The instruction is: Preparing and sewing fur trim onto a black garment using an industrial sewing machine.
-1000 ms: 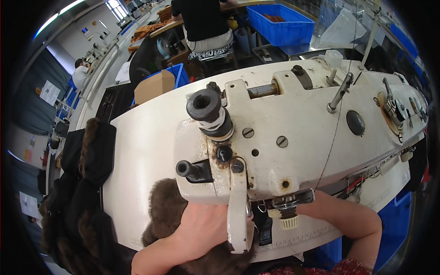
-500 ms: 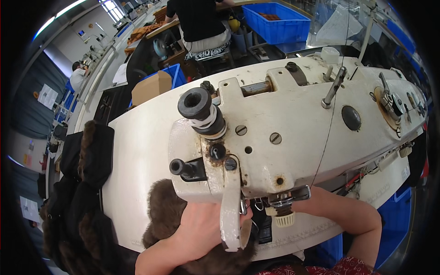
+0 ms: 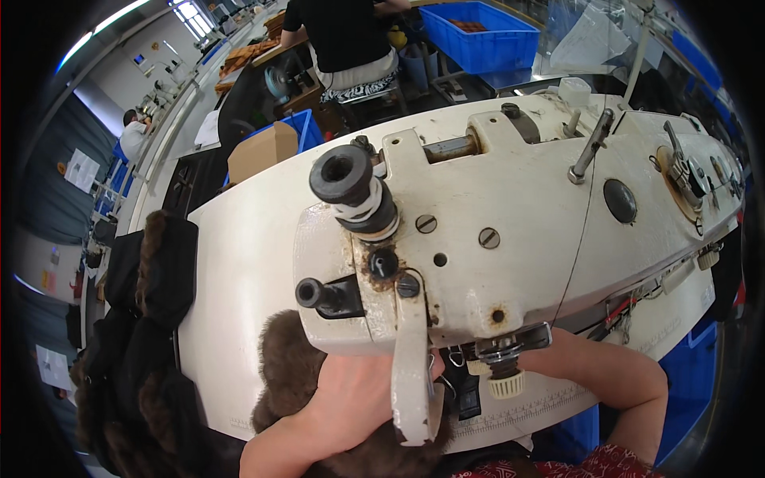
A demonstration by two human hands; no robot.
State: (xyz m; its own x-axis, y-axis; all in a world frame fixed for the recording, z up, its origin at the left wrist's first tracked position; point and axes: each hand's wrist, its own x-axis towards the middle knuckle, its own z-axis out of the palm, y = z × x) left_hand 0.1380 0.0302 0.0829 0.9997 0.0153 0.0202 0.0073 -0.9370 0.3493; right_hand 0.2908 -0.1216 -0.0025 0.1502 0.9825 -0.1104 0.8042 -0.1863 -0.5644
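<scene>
A white sewing machine (image 3: 462, 207) with a worn, rust-marked head fills the middle of the view. Below its left end, my left hand (image 3: 358, 390) lies over a brown fur piece (image 3: 291, 358), back of the hand up. A curled finger shows beside the pale lever (image 3: 410, 382); the machine covers the other fingertips. Fur spreads out to the left of the hand and beneath it. My right forearm (image 3: 590, 366) reaches in from the lower right behind the cream tension knob (image 3: 507, 385). The machine head hides my right hand and whatever it touches.
Black garments with brown fur trim (image 3: 135, 342) are heaped along the left edge of the white table (image 3: 231, 271). A cardboard box (image 3: 263, 151) stands in a blue crate behind it. Farther back, a person in black (image 3: 339, 36) sits near another blue crate (image 3: 478, 40).
The machine head appears slightly farther right in the picture, and so does my left hand on the fur piece. My right arm stays in nearly the same position.
</scene>
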